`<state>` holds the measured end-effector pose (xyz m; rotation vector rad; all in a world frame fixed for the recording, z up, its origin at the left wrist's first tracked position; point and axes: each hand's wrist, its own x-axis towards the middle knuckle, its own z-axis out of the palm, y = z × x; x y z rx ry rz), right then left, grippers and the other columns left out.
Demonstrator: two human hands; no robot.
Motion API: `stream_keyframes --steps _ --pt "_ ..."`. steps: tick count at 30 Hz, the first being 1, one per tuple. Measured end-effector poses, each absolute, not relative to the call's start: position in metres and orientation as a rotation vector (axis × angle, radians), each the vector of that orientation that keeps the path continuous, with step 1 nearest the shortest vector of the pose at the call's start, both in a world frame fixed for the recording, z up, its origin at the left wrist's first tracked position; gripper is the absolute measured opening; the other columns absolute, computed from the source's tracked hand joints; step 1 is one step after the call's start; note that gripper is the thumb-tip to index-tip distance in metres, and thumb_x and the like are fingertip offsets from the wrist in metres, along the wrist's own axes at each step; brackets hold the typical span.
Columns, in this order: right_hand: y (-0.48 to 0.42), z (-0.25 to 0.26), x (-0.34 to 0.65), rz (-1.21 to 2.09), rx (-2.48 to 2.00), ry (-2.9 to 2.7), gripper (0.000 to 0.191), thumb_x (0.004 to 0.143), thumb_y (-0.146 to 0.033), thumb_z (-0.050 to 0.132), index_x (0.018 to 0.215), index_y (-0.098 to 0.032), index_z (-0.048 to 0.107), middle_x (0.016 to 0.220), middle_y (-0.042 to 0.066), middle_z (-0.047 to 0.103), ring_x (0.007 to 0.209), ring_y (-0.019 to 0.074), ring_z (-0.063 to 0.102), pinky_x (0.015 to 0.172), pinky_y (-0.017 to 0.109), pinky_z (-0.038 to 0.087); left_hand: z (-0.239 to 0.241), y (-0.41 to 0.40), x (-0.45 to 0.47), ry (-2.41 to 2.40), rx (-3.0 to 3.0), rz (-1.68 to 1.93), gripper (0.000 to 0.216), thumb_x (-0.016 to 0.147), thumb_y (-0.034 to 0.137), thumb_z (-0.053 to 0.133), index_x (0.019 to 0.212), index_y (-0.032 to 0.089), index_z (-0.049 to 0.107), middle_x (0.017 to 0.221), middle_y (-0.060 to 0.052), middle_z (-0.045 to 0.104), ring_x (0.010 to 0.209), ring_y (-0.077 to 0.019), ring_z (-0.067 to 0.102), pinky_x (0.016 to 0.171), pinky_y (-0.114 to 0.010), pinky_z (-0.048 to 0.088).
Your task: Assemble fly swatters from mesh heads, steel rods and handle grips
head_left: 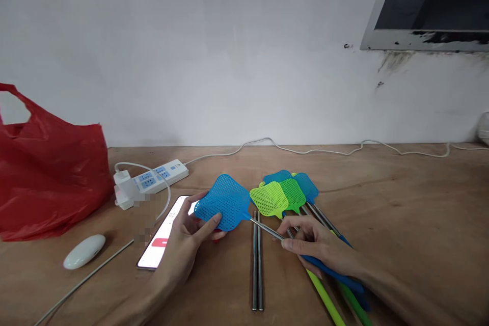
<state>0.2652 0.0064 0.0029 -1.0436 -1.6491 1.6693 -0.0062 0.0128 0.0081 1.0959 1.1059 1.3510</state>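
My left hand (pixel 188 242) pinches the mesh head of a blue fly swatter (pixel 223 201), thumb on top and fingers under it. My right hand (pixel 319 247) grips the same swatter's thin metal rod (pixel 267 229) near its blue handle. The swatter hovers just above the wooden table (pixel 401 224). Behind it lies a pile of several swatters (pixel 284 193) with blue and green heads. Two bare metal rods (pixel 256 265) lie side by side between my hands.
A phone (pixel 162 242) with a lit screen lies under my left hand. A white power strip (pixel 153 179) with a plugged charger, a white oval object (pixel 84 251) and a red plastic bag (pixel 46 178) are at the left. A white cable (pixel 313 151) runs along the wall.
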Motion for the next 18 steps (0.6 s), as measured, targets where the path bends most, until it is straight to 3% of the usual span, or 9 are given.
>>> stream_keyframes --steps 6,12,18 --pt "0.0016 -0.0006 0.2608 1.477 -1.114 -1.642 0.038 0.079 -0.051 0.072 0.093 -0.019 0.059 0.038 -0.014 0.041 0.03 0.0072 0.035 0.033 0.018 0.026 0.0045 0.0106 -0.0051 1.107 1.156 1.329 0.058 0.072 0.034 0.084 0.116 0.025 0.048 0.103 -0.002 0.065 0.081 -0.0182 0.068 0.063 -0.029 0.064" --pt "0.0026 0.0035 0.26 1.571 -1.088 -1.636 0.038 0.081 -0.054 0.067 0.09 -0.018 0.06 0.036 -0.012 0.045 0.029 0.0068 0.033 0.034 0.02 0.021 0.0033 0.0097 -0.0026 1.129 1.159 1.315 0.059 0.071 0.035 0.085 0.116 0.026 0.047 0.09 0.001 0.065 0.075 -0.0196 0.067 0.066 -0.034 0.064" --pt "0.004 0.0041 0.2586 1.63 -1.046 -1.66 0.04 0.085 -0.055 0.062 0.092 -0.015 0.062 0.036 -0.011 0.042 0.028 0.0064 0.032 0.034 0.021 0.018 0.0035 0.0106 -0.0035 1.071 1.145 1.308 0.059 0.073 0.033 0.084 0.118 0.027 0.047 0.097 -0.001 0.068 0.082 -0.0213 0.068 0.066 -0.032 0.062"
